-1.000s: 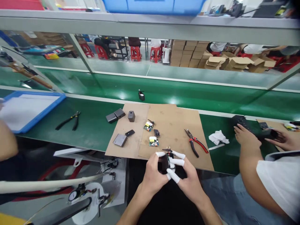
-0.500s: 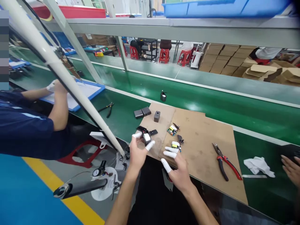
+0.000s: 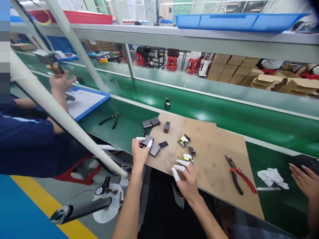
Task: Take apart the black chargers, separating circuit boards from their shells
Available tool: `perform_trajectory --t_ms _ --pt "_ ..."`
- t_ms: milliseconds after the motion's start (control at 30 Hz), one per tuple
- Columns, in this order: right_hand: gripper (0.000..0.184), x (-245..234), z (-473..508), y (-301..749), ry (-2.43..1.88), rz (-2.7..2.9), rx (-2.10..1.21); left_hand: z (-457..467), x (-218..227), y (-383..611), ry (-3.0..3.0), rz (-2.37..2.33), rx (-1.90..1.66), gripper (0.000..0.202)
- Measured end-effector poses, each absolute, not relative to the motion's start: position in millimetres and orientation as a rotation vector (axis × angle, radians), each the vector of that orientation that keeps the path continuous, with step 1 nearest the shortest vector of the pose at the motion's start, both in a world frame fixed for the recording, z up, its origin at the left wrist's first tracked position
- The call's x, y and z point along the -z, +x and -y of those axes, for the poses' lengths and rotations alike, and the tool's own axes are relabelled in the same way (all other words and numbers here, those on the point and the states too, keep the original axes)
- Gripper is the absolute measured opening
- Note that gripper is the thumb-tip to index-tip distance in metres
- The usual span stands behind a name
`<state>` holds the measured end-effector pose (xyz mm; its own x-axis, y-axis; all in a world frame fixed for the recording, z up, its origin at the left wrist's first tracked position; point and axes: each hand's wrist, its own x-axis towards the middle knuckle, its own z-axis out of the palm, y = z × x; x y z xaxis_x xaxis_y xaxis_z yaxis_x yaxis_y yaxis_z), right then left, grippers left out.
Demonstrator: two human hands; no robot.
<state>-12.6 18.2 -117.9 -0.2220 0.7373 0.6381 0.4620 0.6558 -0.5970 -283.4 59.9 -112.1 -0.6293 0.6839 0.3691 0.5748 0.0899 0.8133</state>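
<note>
My left hand, with white finger cots on, has thumb and fingers about a dark grey plastic case at the cardboard's left edge. Close against its thumb lies a second grey case, beside a small black piece. My right hand, also in white finger cots, hovers at the cardboard's front edge with fingers apart and nothing in them. Just beyond its fingertips is a small circuit board with a black plug part. Another circuit board lies farther back.
On the cardboard sheet lie red-and-black pliers and an upright grey case. Two grey cases and black pliers are to the left. A white cloth and another person's hand are at right. A slanted white pole crosses the left.
My left hand has moved slightly left and lowered; the black-and-white item at its fingers now appears as grey cases near the cardboard. My right hand has barely moved.
</note>
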Motion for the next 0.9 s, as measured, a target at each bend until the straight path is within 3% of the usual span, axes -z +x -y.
perform_trajectory --t_ms 133,267,367,567,733,800,900 --pt "0.032 104.2 -26.1 12.3 -1.235 1.853 -0.203 -42.3 97.5 -263.0 1.325 -2.29 -1.734 0.035" --pt "0.052 98.4 -42.8 37.6 -1.386 2.122 -0.124 -26.8 79.0 -208.9 1.675 -1.958 -1.706 0.017" --pt "0.045 101.6 -51.1 50.9 -1.322 2.329 -0.114 -30.1 74.9 -169.2 1.776 -1.68 -1.446 0.014" --pt "0.026 102.2 -47.3 64.0 -1.399 2.185 -0.087 -69.9 85.0 -150.2 1.654 -1.811 -1.317 0.017" --pt "0.066 100.8 -48.5 38.9 -1.697 1.906 -0.245 -126.3 77.9 -165.9 1.423 -2.066 -1.448 0.047" --pt "0.057 100.1 -52.5 30.1 -1.747 1.887 -0.308 -151.0 72.1 -175.8 1.353 -2.08 -1.441 0.055" --pt "0.041 98.1 -60.2 31.3 -1.63 1.677 -0.683 -178.9 62.6 -193.2 1.258 -2.009 -1.424 0.041"
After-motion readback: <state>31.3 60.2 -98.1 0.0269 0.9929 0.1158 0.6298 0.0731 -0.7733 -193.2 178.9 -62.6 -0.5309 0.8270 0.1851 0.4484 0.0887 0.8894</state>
